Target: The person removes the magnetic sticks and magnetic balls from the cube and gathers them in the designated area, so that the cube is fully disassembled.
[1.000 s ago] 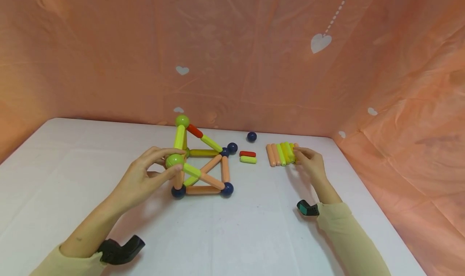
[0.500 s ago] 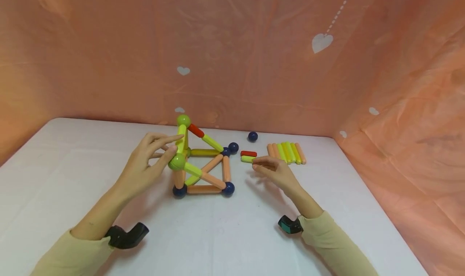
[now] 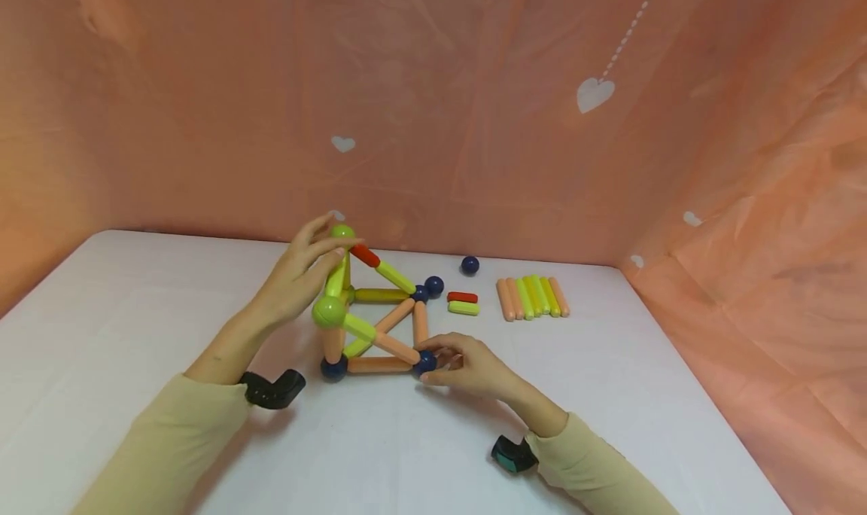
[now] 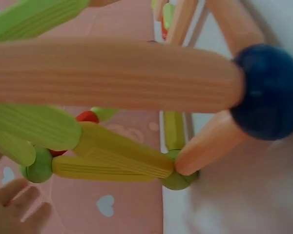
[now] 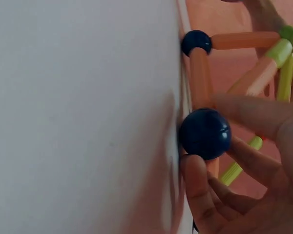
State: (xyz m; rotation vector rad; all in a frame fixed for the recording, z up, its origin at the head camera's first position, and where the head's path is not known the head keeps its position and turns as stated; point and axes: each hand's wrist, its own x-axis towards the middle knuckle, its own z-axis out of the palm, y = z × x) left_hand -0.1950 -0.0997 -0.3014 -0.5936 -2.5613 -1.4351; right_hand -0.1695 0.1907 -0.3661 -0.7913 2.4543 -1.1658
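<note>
A frame of sticks and balls [image 3: 379, 364] stands on the table, with green balls at its upper corners. My left hand [image 3: 287, 281] is at its top, thumb and forefinger at the far upper green ball [image 3: 342, 231]; in the left wrist view other fingers [image 4: 24, 204] extend below that ball [image 4: 37, 165]. With my right hand [image 3: 474, 368] I hold the front right navy ball [image 3: 424, 362] between thumb and fingers. The right wrist view shows the thumb under this navy ball [image 5: 205, 133] and a finger above it, partly covering the peach stick.
Right of the frame lie a short red stick [image 3: 463, 297] and a short green stick [image 3: 463, 309]. A loose navy ball [image 3: 470, 265] sits behind them. Several peach, green and yellow sticks [image 3: 533, 297] lie in a row farther right. Another navy ball [image 3: 434, 286] touches the frame's back right corner.
My right hand has moved left from the stick row, past the short sticks, to the front right navy ball. My left hand has gone from the near green ball up to the far one.
</note>
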